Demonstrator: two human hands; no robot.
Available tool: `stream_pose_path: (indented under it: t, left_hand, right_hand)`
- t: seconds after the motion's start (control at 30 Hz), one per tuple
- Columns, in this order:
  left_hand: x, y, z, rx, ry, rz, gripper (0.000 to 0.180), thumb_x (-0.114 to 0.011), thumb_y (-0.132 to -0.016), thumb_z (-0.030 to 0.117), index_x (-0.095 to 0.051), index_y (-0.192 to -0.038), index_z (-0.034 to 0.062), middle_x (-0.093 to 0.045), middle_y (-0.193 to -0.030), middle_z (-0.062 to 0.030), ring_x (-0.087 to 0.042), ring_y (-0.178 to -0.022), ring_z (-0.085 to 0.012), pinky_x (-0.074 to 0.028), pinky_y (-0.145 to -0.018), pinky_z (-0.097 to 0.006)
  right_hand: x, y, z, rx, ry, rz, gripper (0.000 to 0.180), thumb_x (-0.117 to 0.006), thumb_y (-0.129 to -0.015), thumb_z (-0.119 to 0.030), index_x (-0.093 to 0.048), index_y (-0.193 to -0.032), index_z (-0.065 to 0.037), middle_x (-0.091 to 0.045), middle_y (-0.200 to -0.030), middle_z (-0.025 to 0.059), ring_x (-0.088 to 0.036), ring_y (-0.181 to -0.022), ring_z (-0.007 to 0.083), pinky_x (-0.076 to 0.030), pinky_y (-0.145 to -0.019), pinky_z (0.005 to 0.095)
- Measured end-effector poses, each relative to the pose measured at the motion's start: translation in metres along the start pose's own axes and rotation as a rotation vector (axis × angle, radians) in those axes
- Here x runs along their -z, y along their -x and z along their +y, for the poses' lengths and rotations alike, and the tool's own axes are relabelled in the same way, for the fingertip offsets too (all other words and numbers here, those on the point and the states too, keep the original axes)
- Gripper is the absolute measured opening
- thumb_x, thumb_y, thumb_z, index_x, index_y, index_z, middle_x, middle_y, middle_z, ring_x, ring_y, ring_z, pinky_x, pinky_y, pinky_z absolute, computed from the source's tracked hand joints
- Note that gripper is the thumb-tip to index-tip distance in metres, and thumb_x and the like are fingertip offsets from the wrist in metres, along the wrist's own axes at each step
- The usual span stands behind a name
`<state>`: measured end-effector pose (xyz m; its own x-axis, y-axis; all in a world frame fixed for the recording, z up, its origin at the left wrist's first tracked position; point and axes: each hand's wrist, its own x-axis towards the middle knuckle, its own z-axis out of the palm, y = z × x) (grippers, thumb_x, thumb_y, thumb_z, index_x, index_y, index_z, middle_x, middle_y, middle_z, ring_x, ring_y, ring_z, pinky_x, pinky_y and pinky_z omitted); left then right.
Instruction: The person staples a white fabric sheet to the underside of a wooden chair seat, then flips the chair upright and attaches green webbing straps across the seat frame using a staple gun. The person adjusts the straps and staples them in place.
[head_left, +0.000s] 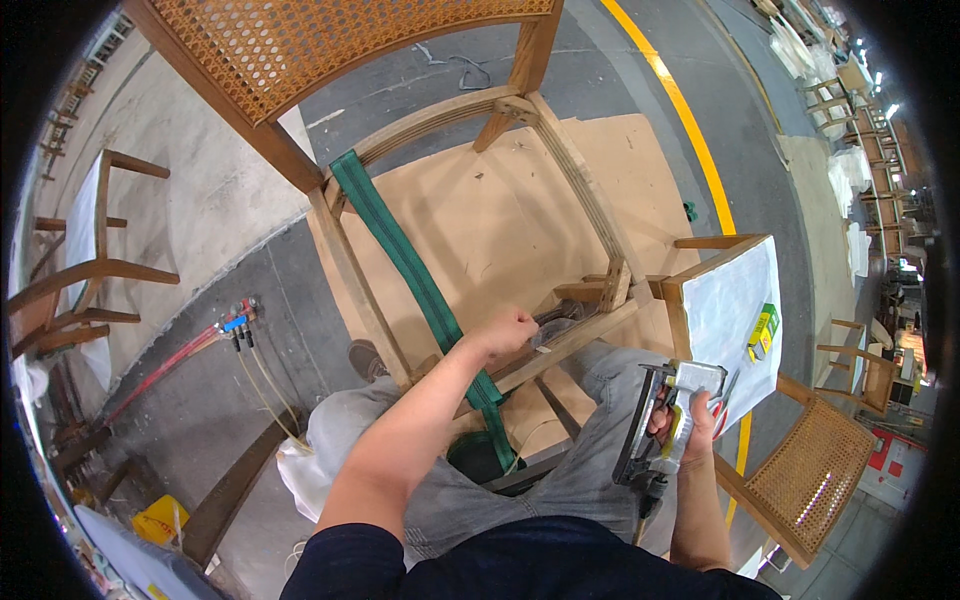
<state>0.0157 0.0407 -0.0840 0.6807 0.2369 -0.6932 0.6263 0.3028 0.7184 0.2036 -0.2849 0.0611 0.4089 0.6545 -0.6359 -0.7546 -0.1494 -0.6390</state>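
Observation:
A wooden chair frame (355, 275) with a woven cane back (330, 50) stands before me, its seat opening uncovered. One green webbing strap (400, 250) runs from the far left corner to the front rail and hangs over it, down to a dark green mass (472, 458) between my legs. My left hand (503, 332) is closed above the front rail, its wrist crossing near the strap; whatever its fingers hold is hidden. Right of my knee, my right hand (700, 425) grips a silver and black pneumatic staple gun (697, 378), held off the frame.
Brown cardboard (500, 220) lies beneath the chair. At right, another cane-backed chair (805, 470) has a white-covered seat (735, 310) bearing a green and yellow box (763, 332). Air hoses with a blue valve (236, 324) cross the floor at left, near another chair (90, 260).

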Motion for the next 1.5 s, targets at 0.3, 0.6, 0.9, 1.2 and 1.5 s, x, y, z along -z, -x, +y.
stream_pose_path:
  t: [0.3,0.6,0.9,1.2,1.5]
  left_hand:
    - [0.000,0.008,0.000,0.115,-0.069,-0.085,0.022,-0.080,-0.089,0.025,-0.073,-0.082,0.0047,-0.068,-0.074,-0.0039,-0.062,-0.068,-0.0148,-0.047,-0.059,-0.037]
    - [-0.003,0.007,0.001,0.096,-0.058,-0.047,0.024,-0.083,-0.087,0.026,-0.073,-0.082,0.0048,-0.066,-0.073,-0.0038,-0.058,-0.063,-0.0143,-0.044,-0.054,-0.038]
    - [-0.007,0.007,0.003,0.111,-0.082,-0.029,0.021,-0.080,-0.087,0.023,-0.075,-0.084,0.0032,-0.068,-0.074,-0.0045,-0.061,-0.066,-0.0148,-0.048,-0.059,-0.037]
    - [0.001,-0.009,-0.016,0.052,0.219,-0.043,0.015,-0.071,-0.091,0.018,-0.075,-0.087,0.0036,-0.072,-0.076,-0.0045,-0.067,-0.071,-0.0134,-0.052,-0.065,-0.034]
    - [0.005,0.015,0.006,-0.100,-0.122,-0.130,0.021,-0.073,-0.092,0.018,-0.079,-0.100,-0.0002,-0.077,-0.086,-0.0094,-0.070,-0.076,-0.0163,-0.055,-0.071,-0.034]
  right_hand:
    - [-0.008,-0.005,-0.003,-0.031,0.039,-0.022,0.092,-0.057,-0.092,-0.079,-0.060,-0.130,0.005,-0.070,-0.089,0.0137,-0.067,-0.076,0.0265,-0.054,-0.074,0.0425]
    - [0.003,-0.004,0.001,-0.018,-0.020,0.001,0.085,-0.061,-0.094,-0.073,-0.058,-0.138,0.001,-0.069,-0.115,0.0132,-0.068,-0.079,0.0282,-0.056,-0.074,0.0462]
    - [-0.001,-0.003,0.001,-0.012,-0.017,0.018,0.089,-0.062,-0.092,-0.075,-0.059,-0.134,0.004,-0.071,-0.104,0.0141,-0.069,-0.079,0.0280,-0.056,-0.074,0.0447]
    - [-0.010,-0.006,-0.004,0.004,-0.006,-0.033,0.090,-0.062,-0.092,-0.075,-0.056,-0.139,0.001,-0.070,-0.114,0.0131,-0.067,-0.080,0.0266,-0.056,-0.075,0.0456]
    - [-0.005,-0.003,0.003,0.055,-0.007,-0.020,0.078,-0.062,-0.097,-0.066,-0.055,-0.142,-0.003,-0.068,-0.120,0.0172,-0.069,-0.078,0.0279,-0.058,-0.073,0.0464]
